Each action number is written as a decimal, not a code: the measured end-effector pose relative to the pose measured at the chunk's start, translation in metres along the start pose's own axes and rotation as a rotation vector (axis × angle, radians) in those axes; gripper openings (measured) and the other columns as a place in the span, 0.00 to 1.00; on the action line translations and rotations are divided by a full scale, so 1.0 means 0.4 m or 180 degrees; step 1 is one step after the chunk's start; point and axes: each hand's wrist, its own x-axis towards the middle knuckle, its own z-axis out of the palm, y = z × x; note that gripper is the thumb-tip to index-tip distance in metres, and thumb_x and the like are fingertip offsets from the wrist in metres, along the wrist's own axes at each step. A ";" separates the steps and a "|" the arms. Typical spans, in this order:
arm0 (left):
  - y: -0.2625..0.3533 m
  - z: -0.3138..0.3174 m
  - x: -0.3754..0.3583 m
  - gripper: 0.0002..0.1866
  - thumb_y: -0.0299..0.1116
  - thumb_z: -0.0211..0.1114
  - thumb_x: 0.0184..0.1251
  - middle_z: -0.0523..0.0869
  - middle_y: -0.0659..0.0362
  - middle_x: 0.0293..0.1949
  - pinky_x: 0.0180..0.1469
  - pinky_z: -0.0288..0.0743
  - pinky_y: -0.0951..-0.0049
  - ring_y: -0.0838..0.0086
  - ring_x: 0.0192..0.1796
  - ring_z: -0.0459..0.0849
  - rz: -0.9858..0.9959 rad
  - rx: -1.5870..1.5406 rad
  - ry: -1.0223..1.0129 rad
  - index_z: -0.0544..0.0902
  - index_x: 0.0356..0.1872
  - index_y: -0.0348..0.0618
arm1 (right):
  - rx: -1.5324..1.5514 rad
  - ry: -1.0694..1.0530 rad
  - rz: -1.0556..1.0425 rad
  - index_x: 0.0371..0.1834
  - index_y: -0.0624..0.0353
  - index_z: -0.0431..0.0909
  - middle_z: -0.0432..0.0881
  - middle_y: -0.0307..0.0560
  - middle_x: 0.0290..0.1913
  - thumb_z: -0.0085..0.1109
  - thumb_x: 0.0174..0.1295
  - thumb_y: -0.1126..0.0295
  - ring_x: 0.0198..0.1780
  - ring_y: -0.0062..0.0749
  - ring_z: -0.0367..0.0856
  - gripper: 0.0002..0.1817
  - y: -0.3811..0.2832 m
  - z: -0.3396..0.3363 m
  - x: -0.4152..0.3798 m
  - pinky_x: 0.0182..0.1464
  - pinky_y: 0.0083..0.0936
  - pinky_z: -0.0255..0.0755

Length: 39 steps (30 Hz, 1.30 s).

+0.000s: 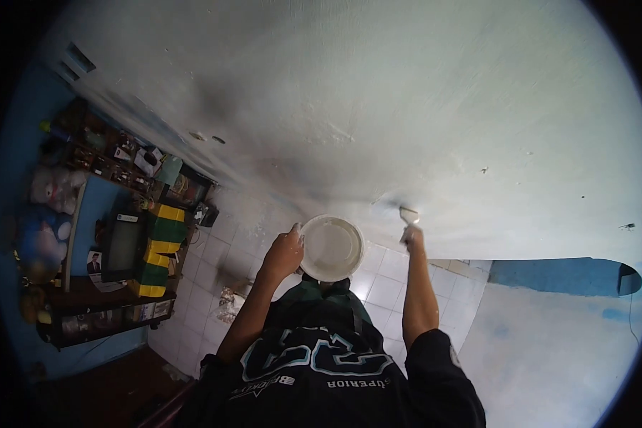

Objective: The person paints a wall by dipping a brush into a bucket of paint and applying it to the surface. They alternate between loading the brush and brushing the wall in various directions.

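Note:
A round, pale bucket (pixel 332 247) is in my left hand (pixel 287 250), which grips its left rim in front of my body. Whitish material shows inside it. To the right, my right hand (pixel 411 237) is closed around the handle of a brush-like tool (pixel 409 215). The tool's pale, flat end is at the white wall (pixel 435 128), beside a small darker, smeared patch. The wall has grey smudges, rough marks and small holes.
On the left stands a cabinet (pixel 107 298) with a television (pixel 123 246), plush toys (pixel 48 228) and a green and yellow striped thing (pixel 157 250). Pale floor tiles (pixel 385 289) lie below. A blue-edged opening is at the right.

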 end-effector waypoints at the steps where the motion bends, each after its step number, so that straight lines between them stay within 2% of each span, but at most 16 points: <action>1: -0.003 0.001 -0.004 0.19 0.31 0.51 0.65 0.81 0.36 0.35 0.45 0.73 0.52 0.44 0.42 0.80 0.0018 0.0083 0.0011 0.69 0.55 0.30 | 0.0530 0.0481 0.0801 0.24 0.61 0.71 0.63 0.34 0.13 0.49 0.61 0.64 0.10 0.20 0.59 0.13 -0.034 0.024 0.033 0.12 0.21 0.52; 2: -0.004 0.003 -0.005 0.19 0.31 0.51 0.65 0.81 0.36 0.34 0.45 0.74 0.52 0.44 0.42 0.80 0.0050 0.0156 0.0023 0.69 0.54 0.30 | 0.1049 0.0965 0.1590 0.25 0.62 0.71 0.63 0.33 0.13 0.49 0.62 0.64 0.11 0.20 0.59 0.13 -0.101 0.041 0.048 0.12 0.21 0.53; 5: -0.010 0.020 -0.003 0.20 0.32 0.51 0.65 0.81 0.36 0.34 0.44 0.74 0.52 0.44 0.41 0.80 0.0045 0.0076 0.0070 0.69 0.55 0.30 | -0.0230 0.1206 0.1602 0.26 0.63 0.71 0.62 0.32 0.12 0.49 0.63 0.62 0.11 0.18 0.59 0.15 -0.331 0.143 -0.029 0.13 0.19 0.53; 8: -0.023 0.053 0.014 0.16 0.32 0.50 0.67 0.81 0.37 0.32 0.43 0.74 0.54 0.45 0.40 0.81 0.0100 -0.0113 0.0084 0.71 0.50 0.30 | -0.0426 0.1035 0.0841 0.27 0.62 0.71 0.60 0.32 0.13 0.47 0.67 0.58 0.12 0.16 0.58 0.18 -0.562 0.214 -0.142 0.14 0.18 0.55; 10: -0.001 0.055 0.013 0.16 0.32 0.49 0.67 0.81 0.37 0.32 0.43 0.74 0.54 0.45 0.41 0.81 0.0210 0.0052 0.0099 0.70 0.50 0.30 | -0.0306 0.0977 0.0467 0.26 0.60 0.70 0.60 0.32 0.13 0.45 0.69 0.56 0.12 0.16 0.57 0.19 -0.697 0.265 -0.211 0.15 0.18 0.56; 13: 0.037 0.045 0.008 0.16 0.32 0.49 0.67 0.81 0.37 0.32 0.44 0.74 0.53 0.45 0.41 0.80 0.0308 0.0139 0.0102 0.70 0.50 0.30 | -0.0078 0.0998 -0.0110 0.26 0.58 0.68 0.60 0.32 0.14 0.42 0.70 0.54 0.13 0.16 0.57 0.21 -0.735 0.299 -0.237 0.16 0.17 0.57; 16: 0.044 0.048 0.016 0.17 0.32 0.49 0.67 0.81 0.36 0.33 0.44 0.73 0.53 0.44 0.42 0.80 0.0295 0.0034 0.0008 0.70 0.50 0.30 | -0.0225 0.1159 -0.0018 0.26 0.54 0.68 0.60 0.31 0.15 0.42 0.70 0.50 0.15 0.15 0.57 0.21 -0.638 0.289 -0.168 0.17 0.17 0.56; 20: 0.037 0.036 0.009 0.21 0.32 0.50 0.65 0.81 0.35 0.35 0.46 0.73 0.53 0.44 0.43 0.80 0.0227 0.0149 0.0021 0.68 0.56 0.28 | -0.0691 0.1150 0.0201 0.21 0.52 0.64 0.61 0.31 0.14 0.39 0.70 0.51 0.14 0.15 0.59 0.22 -0.288 0.222 -0.085 0.14 0.18 0.54; 24: -0.006 0.035 0.006 0.19 0.32 0.50 0.66 0.80 0.35 0.34 0.46 0.73 0.52 0.44 0.43 0.79 0.0195 0.0033 0.0106 0.69 0.54 0.29 | -0.0339 0.0972 0.1353 0.22 0.53 0.66 0.62 0.33 0.12 0.41 0.69 0.58 0.09 0.19 0.58 0.18 -0.107 0.185 -0.124 0.11 0.19 0.54; 27: -0.054 0.050 0.045 0.18 0.32 0.50 0.66 0.80 0.35 0.34 0.46 0.73 0.51 0.43 0.42 0.79 0.0190 0.0057 -0.0021 0.70 0.52 0.31 | -0.0305 0.0687 0.1917 0.23 0.54 0.67 0.62 0.35 0.12 0.42 0.66 0.63 0.10 0.22 0.60 0.14 -0.053 0.170 -0.080 0.11 0.23 0.56; 30: -0.091 0.061 0.091 0.18 0.33 0.49 0.66 0.80 0.35 0.34 0.46 0.72 0.50 0.43 0.42 0.79 0.0207 0.0051 -0.0128 0.70 0.52 0.31 | -0.0209 0.0715 0.2415 0.22 0.55 0.68 0.62 0.38 0.12 0.45 0.63 0.64 0.10 0.27 0.61 0.13 0.045 0.185 -0.019 0.11 0.29 0.57; 33: -0.109 0.099 0.112 0.19 0.33 0.49 0.66 0.81 0.35 0.35 0.46 0.72 0.50 0.43 0.42 0.79 0.0208 0.0119 -0.0040 0.69 0.54 0.31 | -0.0247 0.0356 0.2451 0.21 0.56 0.69 0.64 0.40 0.12 0.47 0.61 0.63 0.11 0.29 0.63 0.13 0.163 0.183 0.047 0.13 0.31 0.59; 35: -0.135 0.125 0.114 0.20 0.33 0.49 0.66 0.81 0.36 0.35 0.47 0.72 0.50 0.43 0.42 0.79 0.0221 0.0127 0.0066 0.68 0.55 0.31 | -0.0511 0.0228 0.2008 0.20 0.57 0.70 0.66 0.38 0.13 0.49 0.60 0.62 0.12 0.27 0.65 0.14 0.134 0.216 0.076 0.14 0.27 0.60; 36: -0.133 0.124 0.105 0.20 0.33 0.49 0.65 0.81 0.36 0.36 0.47 0.72 0.50 0.44 0.42 0.79 0.0141 0.0159 0.0023 0.68 0.55 0.31 | 0.0000 -0.0085 0.1399 0.21 0.57 0.71 0.65 0.36 0.13 0.49 0.62 0.63 0.12 0.23 0.63 0.13 0.057 0.248 0.068 0.14 0.24 0.56; 38: -0.121 0.117 0.085 0.21 0.32 0.50 0.65 0.81 0.36 0.36 0.47 0.72 0.51 0.44 0.42 0.80 0.0013 0.0204 -0.0038 0.67 0.56 0.31 | 0.0569 0.0659 0.1985 0.24 0.57 0.72 0.64 0.35 0.14 0.49 0.63 0.64 0.12 0.21 0.60 0.12 -0.071 0.311 0.075 0.13 0.21 0.53; 39: -0.126 0.115 0.077 0.21 0.32 0.50 0.65 0.81 0.36 0.36 0.47 0.73 0.51 0.44 0.42 0.80 0.0048 0.0127 -0.0020 0.68 0.56 0.30 | 0.0386 0.0650 0.1744 0.25 0.57 0.71 0.64 0.35 0.13 0.49 0.64 0.63 0.12 0.20 0.60 0.13 -0.153 0.344 0.038 0.14 0.20 0.54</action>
